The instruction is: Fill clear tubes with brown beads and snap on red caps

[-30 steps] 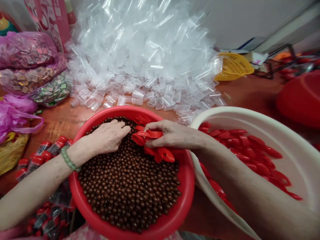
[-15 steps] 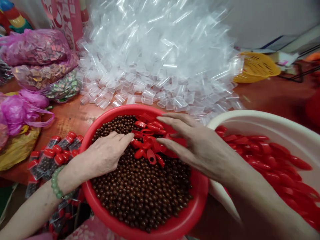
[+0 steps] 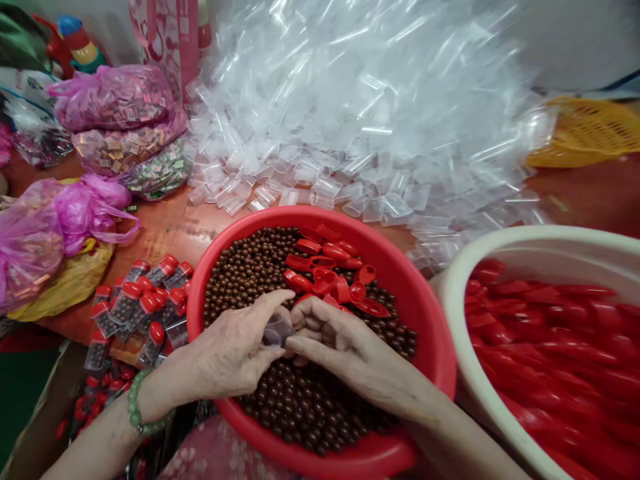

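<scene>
Between the thumb and fingers of my left hand [image 3: 230, 350] is a small clear plastic tube [image 3: 278, 330], held above the red basin [image 3: 434, 327]. My right hand [image 3: 345, 353] has its fingers curled around the other end of the tube, so that end is partly hidden. Below both hands, small round brown balls [image 3: 300, 417] fill much of the basin. Several red plastic caps [image 3: 343, 290] lie on the balls just beyond my fingers, some with their flip lids open.
A cream tub [image 3: 453, 300] of red caps [image 3: 550, 353] stands at right. Behind is a big heap of clear tubes [image 3: 360, 120]. Filled red-capped containers [image 3: 133, 300] lie at left, near pink bags [image 3: 117, 100]. A yellow basket [image 3: 590, 133] sits at back right.
Both hands have come together nearer me, away from the red caps. A clear tube now shows between them. My right hand has gone from spread to curled. The view has shifted left.
</scene>
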Tool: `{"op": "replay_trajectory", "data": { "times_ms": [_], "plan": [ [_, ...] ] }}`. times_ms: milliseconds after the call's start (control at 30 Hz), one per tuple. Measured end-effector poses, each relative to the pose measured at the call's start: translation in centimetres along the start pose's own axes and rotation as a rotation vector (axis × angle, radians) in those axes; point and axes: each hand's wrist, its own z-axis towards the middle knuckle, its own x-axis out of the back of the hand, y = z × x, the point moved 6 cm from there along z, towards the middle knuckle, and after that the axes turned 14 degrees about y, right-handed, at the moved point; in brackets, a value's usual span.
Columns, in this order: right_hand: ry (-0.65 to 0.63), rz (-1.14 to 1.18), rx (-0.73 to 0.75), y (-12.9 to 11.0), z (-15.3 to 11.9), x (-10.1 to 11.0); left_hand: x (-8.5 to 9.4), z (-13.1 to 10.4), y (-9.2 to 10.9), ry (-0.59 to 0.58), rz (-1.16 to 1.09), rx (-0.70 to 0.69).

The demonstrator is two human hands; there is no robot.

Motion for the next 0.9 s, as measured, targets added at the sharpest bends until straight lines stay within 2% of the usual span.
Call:
{"op": "replay_trajectory", "data": {
  "times_ms": [67, 233, 333, 400, 500, 600, 700, 800, 900],
  "plan": [
    [0.067, -0.081, 0.052, 0.4, -0.2, 0.2, 0.0, -0.4, -0.5, 0.024, 0.035, -0.005],
    [0.221, -0.473, 0.396, -0.2, -1.2, 0.7, 0.7, -0.6, -1.8, 0.121, 0.037, 0.055],
    [0.225, -0.539, 0.518, -1.0, -1.7, 0.6, 2.1, -0.5, -2.0, 0.249, -0.038, 0.172],
    [0.214, -0.536, 0.525, -1.6, -2.0, 0.4, 2.5, -0.4, -1.9, 0.268, -0.15, 0.246],
    [0.187, -0.441, 0.462, -2.2, -2.1, -0.2, 1.5, -0.5, -1.4, 0.204, -0.447, 0.331],
    [0.219, -0.312, 0.395, -2.7, -2.1, -0.8, -0.3, -0.7, -0.8, 0.273, -0.76, 0.409],
    [0.306, -0.299, 0.404, -3.1, -2.3, -1.0, -2.5, -1.1, 0.0, 0.36, -0.988, 0.382],
    [0.293, -0.365, 0.467, -3.2, -3.1, -1.3, -3.7, -1.8, 0.4, 0.436, -0.904, 0.333],
    [0.264, -0.444, 0.569, -3.4, -4.3, -1.3, -4.1, -2.2, 1.1, 0.36, -0.657, 0.266]
  ]
}}
